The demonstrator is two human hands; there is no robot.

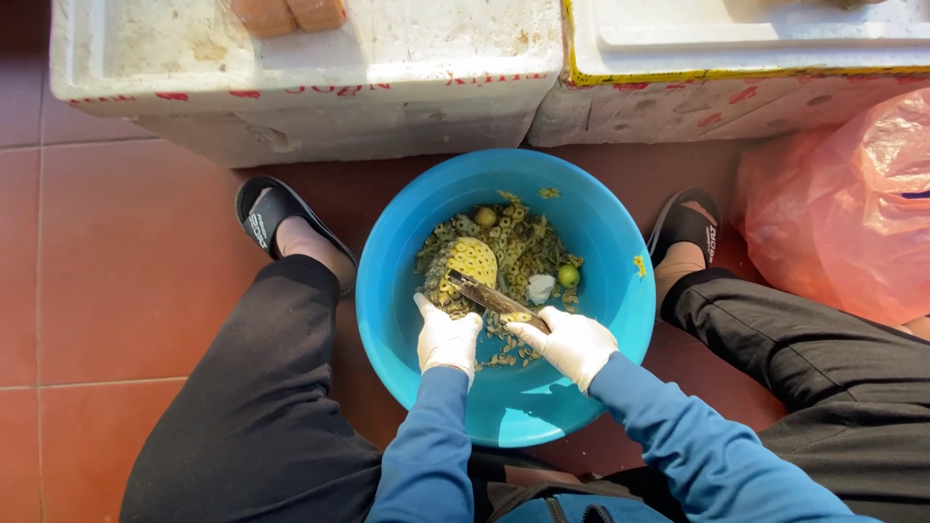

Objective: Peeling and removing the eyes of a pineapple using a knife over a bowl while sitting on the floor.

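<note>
1. White foam box: rectangular, scuffed and stained, standing on the red tiled floor at the upper left, with red printed lettering along its front edge. Two orange-brown blocks rest on its lid at the top edge.

2. Second white foam box: rectangular, just beside the first on the right, its lid bound with a yellow strip, red marks below.

3. Orange-red plastic bag: translucent, crumpled, bulging, standing at the far right below the second box.
</note>
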